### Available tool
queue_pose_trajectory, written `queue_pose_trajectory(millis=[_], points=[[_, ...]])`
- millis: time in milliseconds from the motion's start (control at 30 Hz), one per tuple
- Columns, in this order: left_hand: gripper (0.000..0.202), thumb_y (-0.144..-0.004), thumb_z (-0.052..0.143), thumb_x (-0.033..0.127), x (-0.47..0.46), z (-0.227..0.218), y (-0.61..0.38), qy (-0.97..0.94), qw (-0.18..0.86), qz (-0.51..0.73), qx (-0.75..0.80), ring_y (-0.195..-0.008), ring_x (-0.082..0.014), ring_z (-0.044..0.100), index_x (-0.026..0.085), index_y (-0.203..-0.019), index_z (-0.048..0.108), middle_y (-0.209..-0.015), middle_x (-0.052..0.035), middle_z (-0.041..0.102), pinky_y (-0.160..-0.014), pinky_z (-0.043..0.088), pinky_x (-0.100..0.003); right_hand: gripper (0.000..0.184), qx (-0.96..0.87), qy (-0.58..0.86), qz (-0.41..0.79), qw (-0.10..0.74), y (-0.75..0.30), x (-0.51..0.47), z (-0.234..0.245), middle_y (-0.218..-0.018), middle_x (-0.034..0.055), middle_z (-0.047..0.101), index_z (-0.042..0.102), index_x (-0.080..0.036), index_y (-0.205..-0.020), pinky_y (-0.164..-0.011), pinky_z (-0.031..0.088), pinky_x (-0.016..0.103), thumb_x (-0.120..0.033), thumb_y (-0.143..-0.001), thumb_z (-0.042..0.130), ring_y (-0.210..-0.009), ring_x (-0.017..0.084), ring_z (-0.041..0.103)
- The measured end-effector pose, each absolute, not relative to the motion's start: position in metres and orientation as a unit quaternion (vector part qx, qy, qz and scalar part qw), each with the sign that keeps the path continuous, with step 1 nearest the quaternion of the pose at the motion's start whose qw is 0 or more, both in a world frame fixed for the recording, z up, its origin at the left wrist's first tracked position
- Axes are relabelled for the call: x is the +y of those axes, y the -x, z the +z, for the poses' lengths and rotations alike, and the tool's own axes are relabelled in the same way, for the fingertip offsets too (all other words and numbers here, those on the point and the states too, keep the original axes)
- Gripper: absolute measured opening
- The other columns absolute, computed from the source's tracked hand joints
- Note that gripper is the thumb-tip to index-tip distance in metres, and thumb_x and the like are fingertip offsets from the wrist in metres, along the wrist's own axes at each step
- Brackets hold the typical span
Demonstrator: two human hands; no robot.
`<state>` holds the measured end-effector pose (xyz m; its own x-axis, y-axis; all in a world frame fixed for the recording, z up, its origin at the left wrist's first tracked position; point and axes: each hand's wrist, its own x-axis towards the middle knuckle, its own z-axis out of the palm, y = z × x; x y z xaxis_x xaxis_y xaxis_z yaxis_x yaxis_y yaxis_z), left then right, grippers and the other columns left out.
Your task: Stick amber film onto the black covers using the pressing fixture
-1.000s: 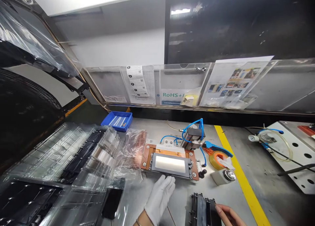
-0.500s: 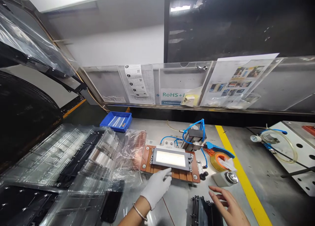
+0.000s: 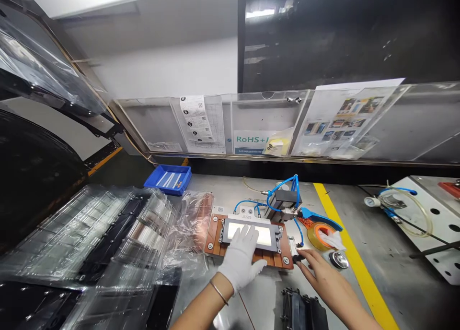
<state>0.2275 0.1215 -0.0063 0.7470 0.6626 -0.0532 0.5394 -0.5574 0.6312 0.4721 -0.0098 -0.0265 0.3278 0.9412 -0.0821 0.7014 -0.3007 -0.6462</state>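
My left hand, in a white glove, lies flat with fingers spread on the glossy panel in the black frame of a copper-coloured fixture. My bare right hand reaches to the fixture's right end, its fingertips at the small black knobs there; whether they grip a knob I cannot tell. Blue air hoses run from the fixture's back to a small black block. A stack of black parts stands near the table's front edge, below my right hand.
Clear plastic trays with black parts fill the left side. A blue bin stands behind them. A tape dispenser and a round metal button sit right of the fixture, beside a yellow floor-style line. A white perforated plate lies at far right.
My left hand moved forward from the fixture's front edge onto the panel. My right hand left the stack of black parts and reached up to the fixture's right end.
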Motion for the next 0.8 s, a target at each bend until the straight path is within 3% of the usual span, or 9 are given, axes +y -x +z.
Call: queue_pose_trajectory(millis=[133,233,300,433,567,667,800], points=[[0.066,-0.089,0.05,0.031,0.137,0.005,-0.195,-0.826,0.285,0.123,0.471,-0.149,-0.0365,0.014,0.01,-0.15,0.033,-0.159,-0.0177,0.028,-0.121,0.008,-0.059,0.036,-0.508,0.777,0.244,0.281,-0.469,-0.013,-0.023,-0.105,0.0093,0.07,0.072,-0.028,-0.093,-0.071,0.058,0.045,-0.056,-0.08,0.054,-0.081,0.03,0.07],[0.058,-0.094,0.041,0.03,0.152,0.003,-0.17,-0.758,0.315,0.125,0.557,-0.135,-0.0341,0.043,0.002,-0.144,0.038,-0.144,-0.0254,0.045,-0.113,0.033,-0.053,0.047,-0.467,0.775,0.268,0.331,-0.455,-0.003,-0.028,-0.108,0.0115,0.068,0.072,-0.024,-0.103,-0.076,0.057,0.045,-0.06,-0.077,0.055,-0.073,0.026,0.069],[0.051,-0.093,0.047,0.033,0.162,-0.002,-0.163,-0.725,0.363,0.11,0.575,-0.115,-0.0289,0.059,0.003,-0.134,0.05,-0.124,-0.0218,0.06,-0.102,0.046,-0.046,0.052,-0.43,0.769,0.302,0.364,-0.443,0.01,-0.033,-0.097,0.0096,0.071,0.071,-0.022,-0.105,-0.072,0.059,0.042,-0.062,-0.075,0.056,-0.067,0.024,0.068],[0.034,-0.091,0.057,0.036,0.175,-0.015,-0.173,-0.671,0.45,0.1,0.581,-0.086,-0.0184,0.066,0.014,-0.117,0.06,-0.101,-0.0077,0.067,-0.078,0.056,-0.037,0.056,-0.334,0.749,0.391,0.418,-0.422,0.04,-0.039,-0.072,0.0044,0.072,0.071,-0.019,-0.098,-0.058,0.061,0.039,-0.066,-0.071,0.057,-0.06,0.024,0.069],[0.035,-0.094,0.05,0.036,0.158,-0.017,-0.178,-0.597,0.517,0.106,0.604,-0.06,-0.0112,0.06,0.016,-0.122,0.051,-0.098,-0.0059,0.064,-0.049,0.05,-0.025,0.059,-0.245,0.722,0.44,0.475,-0.408,0.031,-0.038,-0.088,0.0091,0.075,0.07,-0.019,-0.093,-0.073,0.064,0.043,-0.069,-0.062,0.065,-0.075,0.029,0.075],[0.039,-0.092,0.046,0.041,0.12,-0.01,-0.163,-0.559,0.536,0.121,0.621,-0.061,-0.013,0.061,0.017,-0.124,0.048,-0.099,-0.0075,0.064,-0.05,0.052,-0.026,0.063,-0.197,0.706,0.463,0.499,-0.394,-0.01,-0.041,-0.102,0.0102,0.075,0.07,-0.021,-0.098,-0.083,0.062,0.046,-0.072,-0.06,0.07,-0.086,0.032,0.075],[0.052,-0.09,0.045,0.058,0.067,0.001,-0.137,-0.529,0.541,0.155,0.635,-0.084,-0.0206,0.066,0.022,-0.126,0.045,-0.109,-0.0105,0.063,-0.069,0.056,-0.033,0.062,-0.118,0.66,0.517,0.532,-0.366,-0.071,-0.049,-0.125,0.0084,0.068,0.068,-0.028,-0.109,-0.096,0.058,0.044,-0.072,-0.065,0.072,-0.11,0.035,0.068]])
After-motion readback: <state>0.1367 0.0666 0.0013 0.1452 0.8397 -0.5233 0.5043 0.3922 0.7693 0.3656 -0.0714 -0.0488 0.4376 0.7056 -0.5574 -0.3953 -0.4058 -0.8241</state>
